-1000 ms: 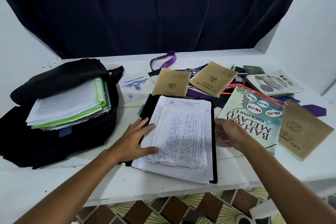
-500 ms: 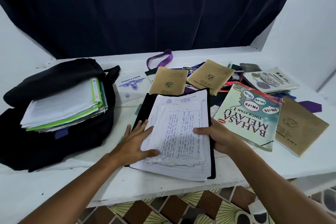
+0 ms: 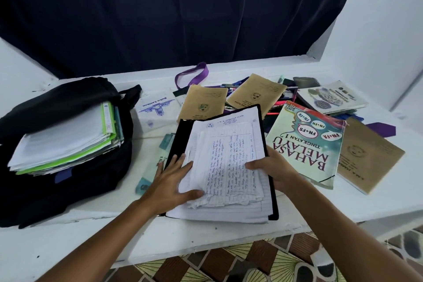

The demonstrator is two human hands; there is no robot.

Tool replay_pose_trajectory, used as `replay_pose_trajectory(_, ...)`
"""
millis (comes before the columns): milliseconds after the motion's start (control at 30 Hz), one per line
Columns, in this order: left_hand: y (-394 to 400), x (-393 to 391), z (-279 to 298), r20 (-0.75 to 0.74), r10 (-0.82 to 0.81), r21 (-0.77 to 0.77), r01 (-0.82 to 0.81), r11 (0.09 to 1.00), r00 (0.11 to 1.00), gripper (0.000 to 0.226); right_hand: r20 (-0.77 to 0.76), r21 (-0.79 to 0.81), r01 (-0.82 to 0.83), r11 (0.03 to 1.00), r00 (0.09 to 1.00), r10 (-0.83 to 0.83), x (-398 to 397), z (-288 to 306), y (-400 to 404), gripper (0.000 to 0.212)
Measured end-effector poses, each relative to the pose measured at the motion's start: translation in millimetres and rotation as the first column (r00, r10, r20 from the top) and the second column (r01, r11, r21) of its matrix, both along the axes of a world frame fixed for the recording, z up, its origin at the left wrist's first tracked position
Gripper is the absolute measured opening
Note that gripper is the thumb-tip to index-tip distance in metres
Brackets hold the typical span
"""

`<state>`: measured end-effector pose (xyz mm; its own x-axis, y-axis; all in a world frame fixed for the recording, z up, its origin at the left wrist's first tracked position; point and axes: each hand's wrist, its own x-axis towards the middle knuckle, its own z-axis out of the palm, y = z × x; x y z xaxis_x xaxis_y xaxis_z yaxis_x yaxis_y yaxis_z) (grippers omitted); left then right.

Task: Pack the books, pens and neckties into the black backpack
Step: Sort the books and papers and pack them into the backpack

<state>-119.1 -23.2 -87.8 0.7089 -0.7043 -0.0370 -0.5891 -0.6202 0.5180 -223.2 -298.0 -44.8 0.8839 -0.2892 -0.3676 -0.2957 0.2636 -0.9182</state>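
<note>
Now both hands on the black folder (image 3: 270, 181) of papers: left hand (image 3: 170, 181) fingers spread flat, right hand (image 3: 274, 170) fingers pinching its edge.

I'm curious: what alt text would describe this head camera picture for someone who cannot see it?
A person's left hand and right hand hold a black folder topped with handwritten papers on a white table. A black backpack stuffed with books sits left; a Bahasa Melayu textbook lies right.
</note>
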Motion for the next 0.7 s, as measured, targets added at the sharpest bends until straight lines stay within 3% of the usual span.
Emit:
replay_pose_trajectory(367, -89.5, -45.8, 1.5, 0.059, -0.045, 0.045, 0.043, 0.998, 0.997, 0.117, -0.023, -0.082, 0.042, 0.996, 0.999, -0.044, -48.8, 12.3, -78.1, 0.05)
replay_pose_trajectory(533, -107.0, -49.2, -0.1, 0.133, -0.044, 0.058, 0.037, 0.998, 0.99, 0.117, -0.115, -0.24, 0.005, 0.971, 0.993, -0.034, -54.7, 7.3, -92.2, 0.054)
replay_pose_trajectory(633, -111.0, -51.3, 7.4, 0.22, 0.037, -0.013, -0.035, 0.999, 0.975, 0.108, -0.217, -0.531, -0.056, 0.845, 0.973, -0.072, -52.3, 11.8, -88.3, 0.037)
replay_pose_trajectory(700, -117.4, -50.7, 13.0, 0.272, 0.099, -0.144, -0.062, 0.988, 0.957, 0.083, -0.346, -0.759, -0.167, 0.629, 0.922, -0.172, -53.7, 19.2, -85.9, 0.034)
